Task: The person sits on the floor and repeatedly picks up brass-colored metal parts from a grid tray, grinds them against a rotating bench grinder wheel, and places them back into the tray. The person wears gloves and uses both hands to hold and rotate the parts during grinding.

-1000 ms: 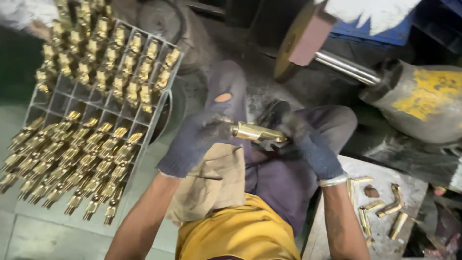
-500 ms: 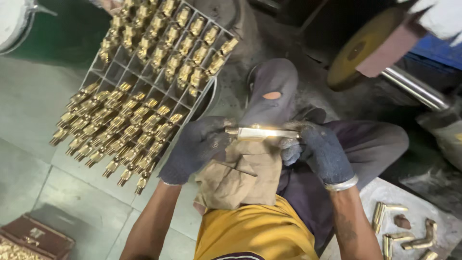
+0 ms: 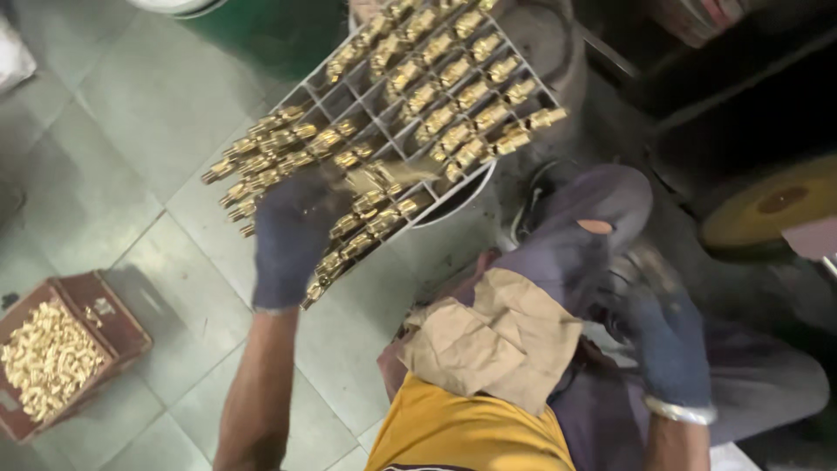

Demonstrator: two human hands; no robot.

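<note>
Placement wants care here: the left hand, gloved and closed around a brass fitting, hovers at the near edge of the grid rack and should seat it in a free cell. The right hand rests on the knee, blurred, grip unclear.

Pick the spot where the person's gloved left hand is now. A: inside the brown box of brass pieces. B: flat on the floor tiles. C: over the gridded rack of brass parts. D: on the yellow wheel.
C: the left hand reaches over the rack among its brass parts, far from the brown box on the floor.
</note>
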